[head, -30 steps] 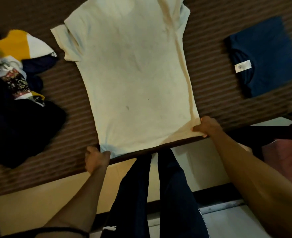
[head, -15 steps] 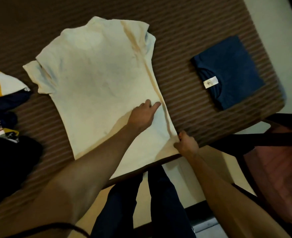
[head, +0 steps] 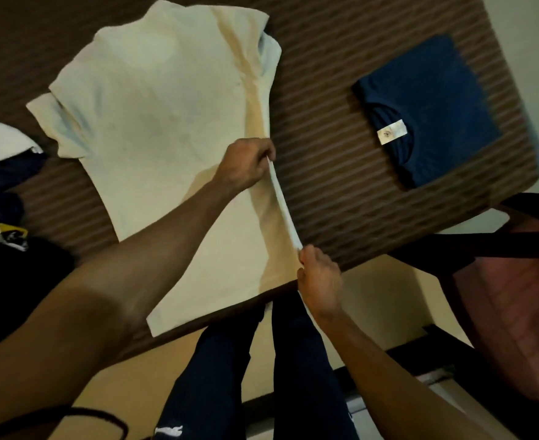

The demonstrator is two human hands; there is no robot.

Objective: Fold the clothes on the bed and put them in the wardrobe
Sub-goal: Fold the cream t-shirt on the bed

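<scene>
Both hands, left hand (head: 246, 163) and right hand (head: 320, 282), apparently pinch the cream T-shirt (head: 166, 122) side edge in closed grips

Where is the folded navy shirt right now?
In the head view, the folded navy shirt lies on the bed at upper right, near its corner, apart from the cream shirt on its left.

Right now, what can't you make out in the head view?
- Wardrobe: not in the frame at all.
- Pile of unfolded clothes: cut off by the left edge, lower part lost in shadow; item count unclear.
- Label on the folded navy shirt: print too small to read.
- White T-shirt: the left hand and its forearm cover part of the lower body; the right hand hides the hem corner.
</scene>
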